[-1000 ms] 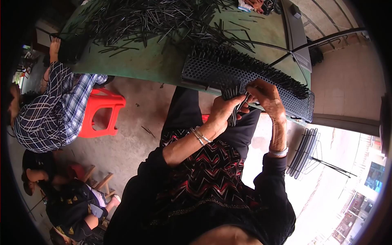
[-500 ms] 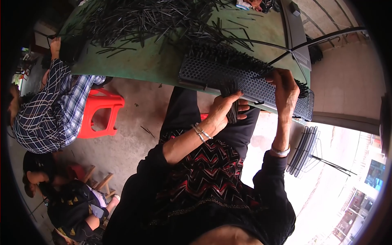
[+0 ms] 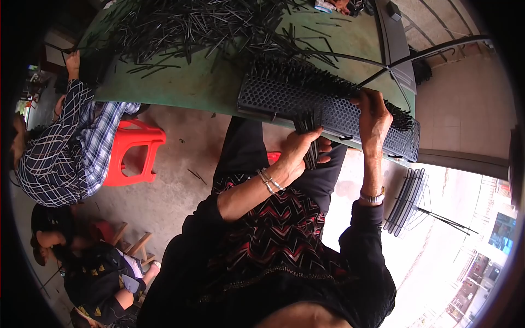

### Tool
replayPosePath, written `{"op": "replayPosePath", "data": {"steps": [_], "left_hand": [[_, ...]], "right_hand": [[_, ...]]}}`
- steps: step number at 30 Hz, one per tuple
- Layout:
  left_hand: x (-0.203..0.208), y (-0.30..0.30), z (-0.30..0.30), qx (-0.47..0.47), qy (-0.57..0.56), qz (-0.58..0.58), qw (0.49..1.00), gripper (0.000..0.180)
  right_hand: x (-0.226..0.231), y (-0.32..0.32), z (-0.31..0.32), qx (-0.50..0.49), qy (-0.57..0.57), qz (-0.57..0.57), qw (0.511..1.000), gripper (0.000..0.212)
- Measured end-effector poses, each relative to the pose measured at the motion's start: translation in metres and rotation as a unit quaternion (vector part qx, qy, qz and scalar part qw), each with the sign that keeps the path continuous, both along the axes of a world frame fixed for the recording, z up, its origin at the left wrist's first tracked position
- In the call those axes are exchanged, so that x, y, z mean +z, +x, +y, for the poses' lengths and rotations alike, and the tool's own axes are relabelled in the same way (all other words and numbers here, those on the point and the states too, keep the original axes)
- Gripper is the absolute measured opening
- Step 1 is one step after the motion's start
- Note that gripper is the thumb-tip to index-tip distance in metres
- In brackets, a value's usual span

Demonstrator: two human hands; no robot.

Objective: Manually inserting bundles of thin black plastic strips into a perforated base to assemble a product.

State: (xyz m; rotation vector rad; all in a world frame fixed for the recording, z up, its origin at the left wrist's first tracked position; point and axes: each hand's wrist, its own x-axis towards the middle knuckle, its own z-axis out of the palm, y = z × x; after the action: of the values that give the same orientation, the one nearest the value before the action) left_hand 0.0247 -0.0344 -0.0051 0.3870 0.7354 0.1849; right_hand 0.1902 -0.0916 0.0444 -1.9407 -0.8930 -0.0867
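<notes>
Many slim black sticks [image 3: 310,143] jut both ways from the left fingers [image 3: 325,160] gripping them; right fingers [image 3: 374,99] bend over the perforated tray [image 3: 284,97] just beyond, pinching something? Can't tell!

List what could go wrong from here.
The left hand holds a bundle of black strips, which might slip and scatter. The right hand, close to the upright strips, could knock some askew. The perforated rack sits along the edge of the green table, so a bump might shift it.
</notes>
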Motion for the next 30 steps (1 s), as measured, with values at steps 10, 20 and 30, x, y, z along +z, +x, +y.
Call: {"op": "replayPosePath", "data": {"steps": [10, 20, 30], "left_hand": [[0.016, -0.005, 0.004, -0.042, 0.026, 0.006, 0.999, 0.020], [0.008, -0.003, 0.006, -0.030, 0.062, 0.010, 0.998, 0.023], [0.007, -0.001, 0.011, -0.018, 0.060, 0.003, 0.998, 0.022]], "right_hand": [[0.008, 0.007, 0.000, 0.056, -0.051, -0.013, 0.997, 0.011], [0.010, 0.007, 0.007, 0.108, -0.082, -0.001, 0.991, 0.014], [0.010, 0.011, 0.016, 0.141, -0.094, -0.096, 0.981, 0.014]]}}
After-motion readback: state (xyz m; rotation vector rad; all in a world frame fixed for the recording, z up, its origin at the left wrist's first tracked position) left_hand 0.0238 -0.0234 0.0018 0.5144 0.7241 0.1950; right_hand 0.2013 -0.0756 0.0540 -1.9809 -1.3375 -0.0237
